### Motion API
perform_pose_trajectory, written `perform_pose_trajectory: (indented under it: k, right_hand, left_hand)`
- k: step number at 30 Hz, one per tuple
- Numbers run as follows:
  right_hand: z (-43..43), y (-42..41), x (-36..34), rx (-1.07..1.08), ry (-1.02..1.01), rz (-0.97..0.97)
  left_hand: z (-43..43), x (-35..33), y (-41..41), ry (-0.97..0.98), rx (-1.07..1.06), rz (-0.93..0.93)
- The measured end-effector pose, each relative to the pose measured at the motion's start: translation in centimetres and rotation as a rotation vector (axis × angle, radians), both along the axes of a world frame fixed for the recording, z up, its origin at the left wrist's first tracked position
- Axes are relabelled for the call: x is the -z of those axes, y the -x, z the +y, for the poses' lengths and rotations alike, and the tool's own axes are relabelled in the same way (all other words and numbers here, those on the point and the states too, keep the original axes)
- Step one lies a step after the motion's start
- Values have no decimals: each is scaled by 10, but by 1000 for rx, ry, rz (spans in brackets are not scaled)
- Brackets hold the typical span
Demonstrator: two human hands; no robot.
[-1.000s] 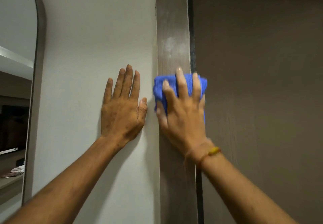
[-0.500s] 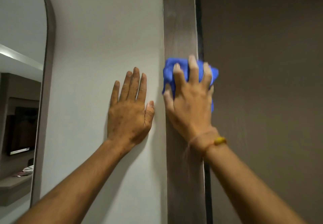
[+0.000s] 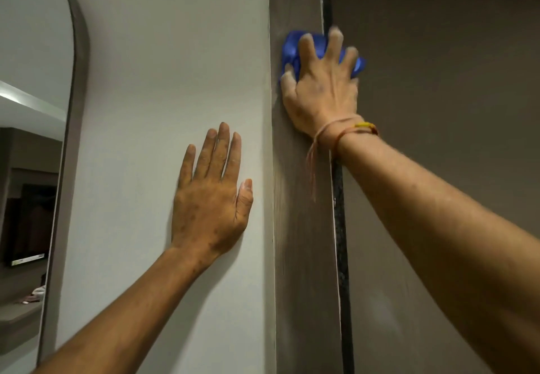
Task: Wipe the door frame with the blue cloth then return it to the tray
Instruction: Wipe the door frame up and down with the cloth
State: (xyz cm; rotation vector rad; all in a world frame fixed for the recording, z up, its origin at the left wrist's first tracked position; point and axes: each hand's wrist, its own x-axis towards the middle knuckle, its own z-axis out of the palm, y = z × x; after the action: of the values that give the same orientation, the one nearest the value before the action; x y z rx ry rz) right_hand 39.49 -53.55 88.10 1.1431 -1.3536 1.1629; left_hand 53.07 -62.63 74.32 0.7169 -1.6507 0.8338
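A brown wooden door frame (image 3: pixel 301 227) runs top to bottom through the middle of the view. My right hand (image 3: pixel 321 90) presses a bunched blue cloth (image 3: pixel 292 48) flat against the frame, high up, fingers spread over it. Only the cloth's upper left part and a corner by my little finger show. My left hand (image 3: pixel 210 201) lies flat and open on the white wall (image 3: pixel 175 66), lower down and just left of the frame, holding nothing. No tray is in view.
A brown door (image 3: pixel 438 110) fills the right side, with a dark gap (image 3: pixel 340 242) between it and the frame. An arched mirror (image 3: pixel 35 140) with a grey rim hangs on the wall at the far left.
My right hand has slid the blue cloth upward along the door frame. My left hand has stayed flat on the wall.
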Motion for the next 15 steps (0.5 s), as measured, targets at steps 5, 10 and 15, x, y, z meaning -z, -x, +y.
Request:
perform_pose_trajectory:
  k: [5, 10, 15]
  right_hand:
    - [-2, 2, -5, -74, 82, -48]
    - [-2, 4, 102, -123, 56, -45]
    - [7, -4, 191, -60, -27, -69]
  left_hand:
    - [-1, 1, -1, 3, -1, 3]
    - [0, 0, 0, 7, -3, 1]
    - [0, -1, 0, 7, -5, 6]
